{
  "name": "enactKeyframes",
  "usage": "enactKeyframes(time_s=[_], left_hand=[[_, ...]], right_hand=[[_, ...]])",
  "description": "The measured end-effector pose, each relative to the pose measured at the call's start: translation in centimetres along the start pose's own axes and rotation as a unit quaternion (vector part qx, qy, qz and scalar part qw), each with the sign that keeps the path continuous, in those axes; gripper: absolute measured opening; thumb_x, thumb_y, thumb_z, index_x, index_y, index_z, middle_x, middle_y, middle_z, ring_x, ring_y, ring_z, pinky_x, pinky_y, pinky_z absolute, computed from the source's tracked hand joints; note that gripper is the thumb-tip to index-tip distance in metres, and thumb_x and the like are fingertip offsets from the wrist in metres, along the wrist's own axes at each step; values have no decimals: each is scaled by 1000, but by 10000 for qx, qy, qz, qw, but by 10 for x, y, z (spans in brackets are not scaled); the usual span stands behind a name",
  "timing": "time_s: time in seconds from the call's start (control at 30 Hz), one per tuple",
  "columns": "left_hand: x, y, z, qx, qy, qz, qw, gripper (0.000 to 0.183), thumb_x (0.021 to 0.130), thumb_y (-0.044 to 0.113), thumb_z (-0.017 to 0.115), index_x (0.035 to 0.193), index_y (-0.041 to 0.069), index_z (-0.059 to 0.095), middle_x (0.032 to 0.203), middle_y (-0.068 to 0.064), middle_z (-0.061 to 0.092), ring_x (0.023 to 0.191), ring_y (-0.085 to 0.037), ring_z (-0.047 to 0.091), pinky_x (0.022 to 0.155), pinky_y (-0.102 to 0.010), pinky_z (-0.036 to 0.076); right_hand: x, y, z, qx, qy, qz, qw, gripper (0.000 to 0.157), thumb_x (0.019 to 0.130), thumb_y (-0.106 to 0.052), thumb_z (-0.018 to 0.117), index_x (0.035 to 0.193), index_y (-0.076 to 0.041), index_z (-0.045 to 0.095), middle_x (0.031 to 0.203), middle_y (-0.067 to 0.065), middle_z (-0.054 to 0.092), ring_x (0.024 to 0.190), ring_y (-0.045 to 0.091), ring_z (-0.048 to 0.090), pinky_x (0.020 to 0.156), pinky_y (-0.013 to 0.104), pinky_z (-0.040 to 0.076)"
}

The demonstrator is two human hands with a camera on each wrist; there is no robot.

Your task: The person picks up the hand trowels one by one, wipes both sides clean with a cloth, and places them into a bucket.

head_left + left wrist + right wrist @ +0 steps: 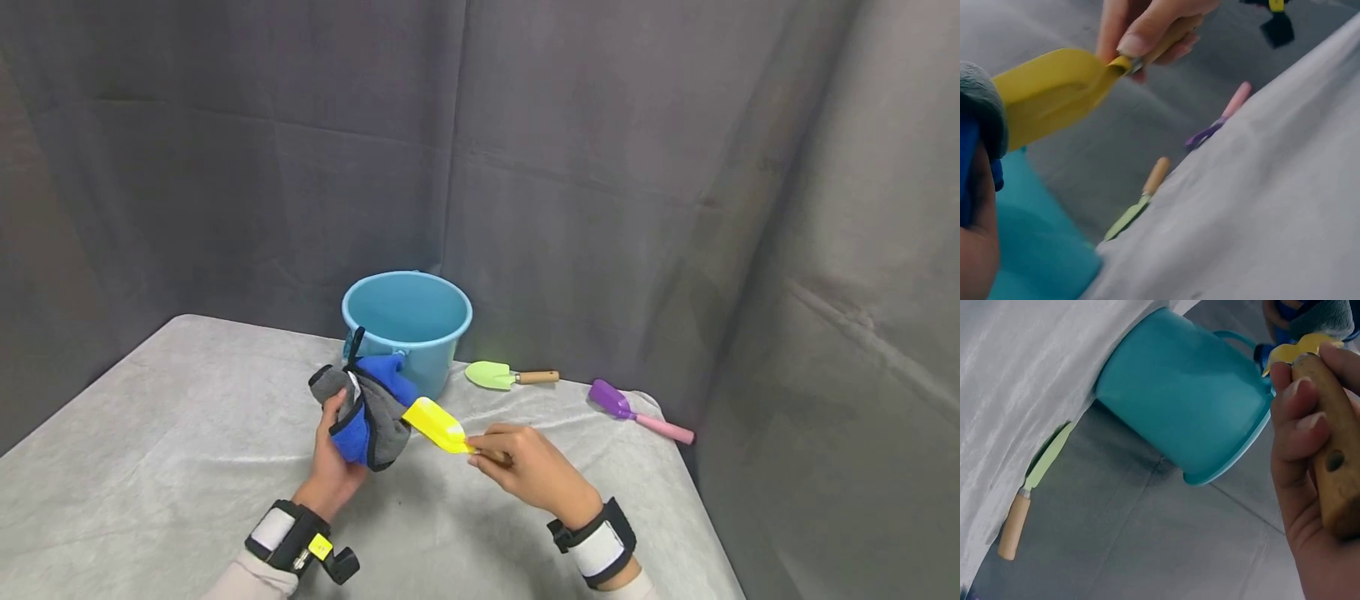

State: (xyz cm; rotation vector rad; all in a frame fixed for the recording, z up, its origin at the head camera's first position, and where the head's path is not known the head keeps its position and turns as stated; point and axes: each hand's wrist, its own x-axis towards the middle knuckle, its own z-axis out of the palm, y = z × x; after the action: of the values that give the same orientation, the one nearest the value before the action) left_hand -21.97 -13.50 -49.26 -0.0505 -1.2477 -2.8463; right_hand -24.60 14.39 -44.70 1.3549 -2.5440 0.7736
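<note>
In the head view my left hand [335, 467] grips a bunched grey and blue cloth [386, 421] with black edging, raised in front of the bucket. My right hand [536, 467] holds a small yellow trowel [437, 425] by its wooden handle [1334, 444], the thumb and fingers around the neck end. The trowel's blade points left, and its tip overlaps the cloth's right side. From the left wrist the yellow blade is seen broadside, its far end partly hidden behind the cloth [982, 103].
Behind the hands stands a light-blue bucket [442, 350] at the table's back edge. To its right lie a green trowel [491, 376] with a wooden handle and a purple shovel [611, 399] with a pink handle. Grey curtains [600, 167] hang around the pale cloth-covered table [187, 417].
</note>
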Motion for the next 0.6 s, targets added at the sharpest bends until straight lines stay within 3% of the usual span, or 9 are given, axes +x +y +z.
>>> enactKeyframes(time_s=[0.17, 0.23, 0.27, 0.3, 0.37, 0.47, 0.53, 0.6], left_hand=[[-4, 25, -18, 430, 340, 603, 9967, 25, 105, 39, 44, 125, 27, 53, 109, 14, 62, 98, -3, 59, 88, -21, 49], [-9, 41, -30, 964, 635, 890, 9893, 17, 106, 32, 48, 115, 26, 61, 101, 13, 66, 91, -4, 62, 82, -22, 50], [-11, 49, -37, 1402, 811, 1051, 9812, 14, 105, 29, 51, 109, 26, 64, 96, 12, 68, 87, -4, 63, 78, -21, 50], [-14, 58, -45, 1915, 948, 1204, 9695, 12, 104, 26, 54, 105, 25, 66, 93, 13, 67, 84, -4, 62, 76, -21, 50], [-19, 75, -59, 3055, 1164, 1439, 9340, 8, 102, 23, 59, 102, 23, 67, 88, 16, 67, 82, -3, 61, 74, -20, 48], [-29, 98, -78, 4626, 1194, 1515, 8653, 18, 99, 25, 64, 110, 11, 68, 88, 19, 66, 82, 0, 60, 72, -20, 48], [-37, 109, -88, 5253, 1098, 1332, 8332, 32, 99, 28, 64, 119, 3, 65, 94, 15, 68, 84, 2, 60, 73, -23, 49], [-45, 115, -97, 5651, 979, 1094, 8119, 44, 99, 32, 63, 127, -3, 61, 103, 2, 71, 87, 3, 60, 74, -27, 50]], right_hand=[[0, 7, -5, 131, 420, 132, 9989, 26, 90, -15, 78, 116, -11, 77, 92, -9, 70, 71, 2, 52, 62, 19, 49], [2, 14, -7, 206, 744, 52, 9970, 27, 89, -12, 78, 116, -9, 77, 92, -8, 69, 70, 3, 51, 60, 19, 47], [5, 17, -8, 219, 913, -3, 9956, 27, 89, -11, 78, 116, -8, 77, 89, -7, 67, 68, 3, 49, 58, 19, 45], [9, 21, -10, 209, 1095, -59, 9937, 27, 89, -10, 78, 116, -7, 76, 86, -6, 65, 67, 3, 48, 56, 19, 44], [21, 28, -14, 138, 1442, -92, 9894, 24, 89, -10, 78, 113, -7, 77, 86, -5, 64, 66, 4, 47, 58, 19, 42], [47, 35, -24, 197, 1799, 3, 9835, 20, 91, -13, 77, 110, -7, 78, 88, -2, 65, 66, 7, 50, 59, 22, 45], [67, 40, -31, 362, 1901, 144, 9810, 18, 92, -16, 76, 108, -8, 79, 93, 0, 67, 67, 10, 54, 60, 24, 48], [88, 45, -36, 563, 1908, 260, 9797, 17, 93, -15, 75, 107, -7, 79, 93, 3, 68, 66, 14, 56, 57, 26, 48]])
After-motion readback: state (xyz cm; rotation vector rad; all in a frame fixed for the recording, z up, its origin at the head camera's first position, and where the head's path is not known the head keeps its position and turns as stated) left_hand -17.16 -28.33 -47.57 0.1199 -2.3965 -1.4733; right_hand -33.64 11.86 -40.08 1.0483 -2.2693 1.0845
